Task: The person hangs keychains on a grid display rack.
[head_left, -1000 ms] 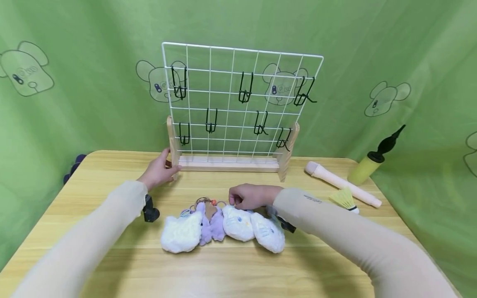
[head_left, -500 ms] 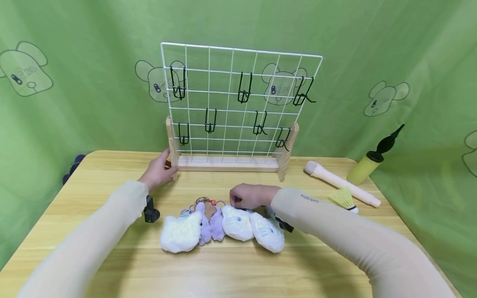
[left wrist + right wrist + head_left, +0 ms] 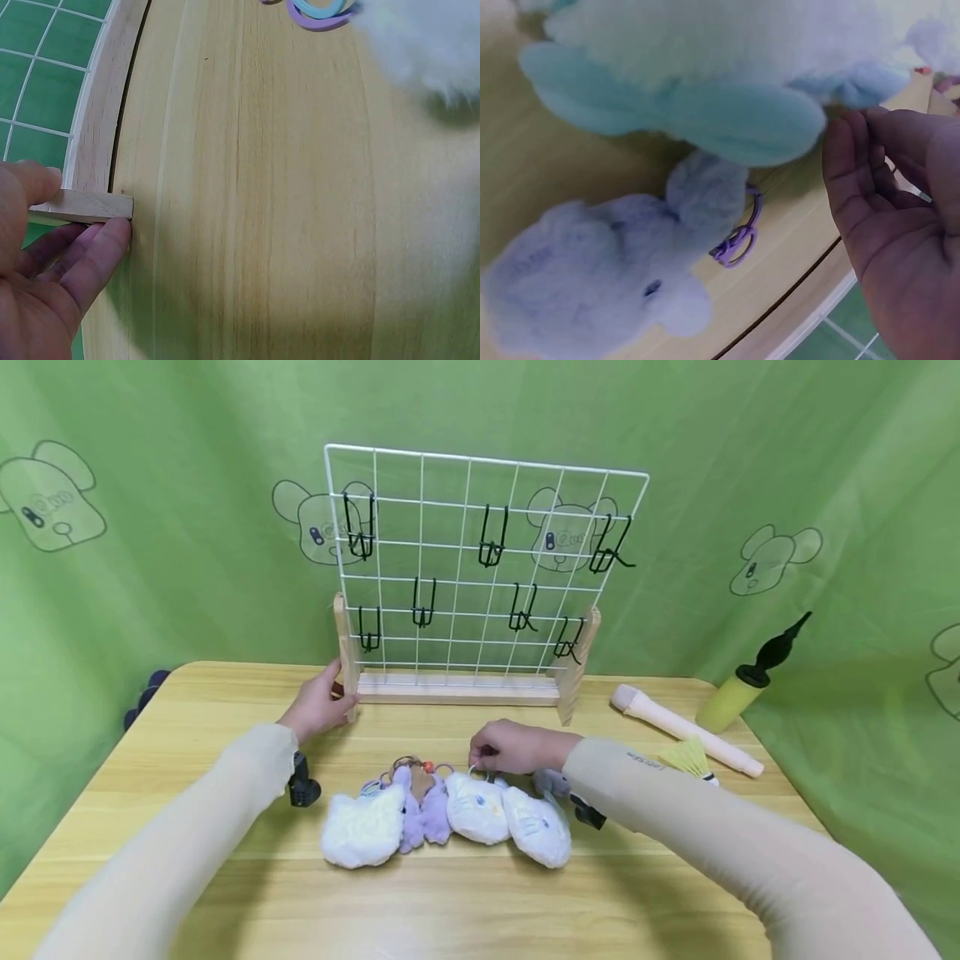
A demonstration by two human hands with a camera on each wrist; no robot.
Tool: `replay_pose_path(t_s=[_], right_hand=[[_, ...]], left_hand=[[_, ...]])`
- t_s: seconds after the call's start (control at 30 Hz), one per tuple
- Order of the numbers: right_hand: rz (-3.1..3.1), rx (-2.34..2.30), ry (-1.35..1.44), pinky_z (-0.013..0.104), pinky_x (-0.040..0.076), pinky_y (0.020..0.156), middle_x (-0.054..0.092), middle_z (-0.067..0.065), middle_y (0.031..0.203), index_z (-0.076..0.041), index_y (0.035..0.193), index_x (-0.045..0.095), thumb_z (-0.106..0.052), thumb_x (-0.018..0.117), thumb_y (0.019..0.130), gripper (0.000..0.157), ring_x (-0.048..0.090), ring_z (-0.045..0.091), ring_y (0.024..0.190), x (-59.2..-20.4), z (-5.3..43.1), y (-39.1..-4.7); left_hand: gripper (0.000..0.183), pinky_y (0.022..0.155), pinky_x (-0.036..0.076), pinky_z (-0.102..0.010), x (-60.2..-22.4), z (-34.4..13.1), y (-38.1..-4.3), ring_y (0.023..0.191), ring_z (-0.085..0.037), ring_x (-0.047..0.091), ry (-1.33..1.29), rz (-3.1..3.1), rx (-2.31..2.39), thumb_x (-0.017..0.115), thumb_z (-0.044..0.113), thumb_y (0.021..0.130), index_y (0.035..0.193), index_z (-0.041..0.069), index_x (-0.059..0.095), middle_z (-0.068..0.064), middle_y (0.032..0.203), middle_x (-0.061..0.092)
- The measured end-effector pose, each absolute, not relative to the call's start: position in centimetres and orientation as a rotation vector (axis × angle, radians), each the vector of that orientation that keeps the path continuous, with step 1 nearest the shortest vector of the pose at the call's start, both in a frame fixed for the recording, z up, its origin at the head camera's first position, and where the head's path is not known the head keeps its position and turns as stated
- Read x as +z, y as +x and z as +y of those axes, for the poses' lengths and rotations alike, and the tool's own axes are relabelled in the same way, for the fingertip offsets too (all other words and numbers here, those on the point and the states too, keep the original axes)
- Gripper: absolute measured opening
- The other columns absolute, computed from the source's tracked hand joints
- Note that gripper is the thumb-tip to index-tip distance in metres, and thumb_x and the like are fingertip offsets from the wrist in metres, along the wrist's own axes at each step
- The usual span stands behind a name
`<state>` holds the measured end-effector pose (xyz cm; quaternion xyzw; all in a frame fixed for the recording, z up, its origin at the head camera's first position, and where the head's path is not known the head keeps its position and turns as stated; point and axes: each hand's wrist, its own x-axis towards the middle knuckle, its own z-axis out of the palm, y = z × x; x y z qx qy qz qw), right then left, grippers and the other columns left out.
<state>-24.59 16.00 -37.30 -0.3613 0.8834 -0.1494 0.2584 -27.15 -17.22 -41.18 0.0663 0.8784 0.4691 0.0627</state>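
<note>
My left hand [image 3: 318, 702] grips the left wooden upright [image 3: 94, 204] of a white wire grid rack [image 3: 468, 552], thumb on one face and fingers on the other. Several black hooks [image 3: 492, 547] hang on the grid. In front lies a row of plush keychains: a white one [image 3: 363, 828], purple ones [image 3: 435, 817], and two more white ones with blue details, inner [image 3: 477, 810] and outer [image 3: 538, 828]. My right hand [image 3: 517, 747] pinches at the ring [image 3: 473, 770] atop the inner white one; its fingertips are partly hidden. A grey plush [image 3: 592, 274] lies beside my right wrist.
To the right on the wooden table [image 3: 420, 910] lie a pale pink microphone-shaped stick [image 3: 682, 728] and a yellow shuttlecock [image 3: 692, 758]. A yellow hand pump [image 3: 727, 703] with a black top stands behind them. Green curtain [image 3: 712, 460] surrounds the table.
My right hand has shifted slightly right and up, and a ring now shows under its fingertips. More of the grey plush shows by the sleeve. The left hand keeps its grip.
</note>
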Motion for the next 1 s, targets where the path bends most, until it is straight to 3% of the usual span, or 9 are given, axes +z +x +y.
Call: replay_pose_path(t_s=[0.17, 0.37, 0.43, 0.57, 0.73, 1.0], right_hand=[[2.361, -0.608, -0.890, 0.021, 0.055, 0.076, 0.072, 0.007, 0.097, -0.003, 0.103, 0.069, -0.010, 0.056, 0.106, 0.015, 0.060, 0.009, 0.084, -37.3, 16.9, -24.6], [2.199, -0.973, -0.593, 0.040, 0.064, 0.098, 0.072, 0.017, 0.117, -0.001, 0.112, 0.057, -0.013, 0.042, 0.112, 0.020, 0.073, 0.021, 0.106, -37.3, 17.6, -24.1], [2.143, -1.074, -0.510, 0.044, 0.064, 0.100, 0.071, 0.021, 0.118, -0.001, 0.113, 0.054, -0.014, 0.039, 0.112, 0.020, 0.075, 0.024, 0.107, -37.3, 17.8, -24.1], [2.071, -1.217, -0.385, 0.040, 0.066, 0.093, 0.074, 0.025, 0.119, -0.004, 0.114, 0.050, -0.017, 0.035, 0.114, 0.020, 0.077, 0.021, 0.098, -37.4, 18.3, -24.0], [2.058, -1.267, -0.338, 0.032, 0.065, 0.084, 0.077, 0.021, 0.116, -0.007, 0.117, 0.049, -0.019, 0.031, 0.114, 0.021, 0.076, 0.015, 0.089, -37.3, 18.6, -23.7], [2.049, -1.306, -0.411, 0.038, 0.066, 0.092, 0.072, 0.011, 0.112, -0.004, 0.123, 0.047, -0.022, 0.032, 0.115, 0.025, 0.075, 0.015, 0.089, -35.9, 18.8, -23.3]], left_hand=[[0.081, 0.082, 0.068, -0.036, -41.2, -17.4, -27.1, 0.107, -0.042, 0.066, 0.204, 2.654, 1.418, 0.058, 0.006, 0.103, 0.168, 0.003, 0.009, -0.037, 0.127, 0.058], [0.080, 0.082, 0.068, -0.035, -41.3, -17.4, -27.1, 0.108, -0.043, 0.066, 0.214, 2.645, 1.425, 0.058, 0.005, 0.103, 0.167, 0.002, 0.011, -0.038, 0.129, 0.058], [0.080, 0.082, 0.068, -0.035, -41.2, -17.4, -27.2, 0.109, -0.042, 0.066, 0.214, 2.645, 1.422, 0.058, 0.006, 0.103, 0.167, 0.003, 0.011, -0.038, 0.130, 0.058], [0.081, 0.081, 0.067, -0.032, -41.0, -17.2, -27.2, 0.108, -0.041, 0.066, 0.214, 2.657, 1.407, 0.058, 0.006, 0.103, 0.168, 0.004, 0.010, -0.036, 0.128, 0.059], [0.081, 0.080, 0.067, -0.032, -40.7, -17.0, -27.0, 0.108, -0.040, 0.065, 0.231, 2.673, 1.398, 0.059, 0.006, 0.103, 0.168, 0.004, 0.010, -0.036, 0.127, 0.059], [0.082, 0.082, 0.068, -0.033, -40.9, -17.1, -27.1, 0.108, -0.041, 0.066, 0.215, 2.658, 1.402, 0.058, 0.005, 0.103, 0.168, 0.004, 0.008, -0.036, 0.127, 0.059]])
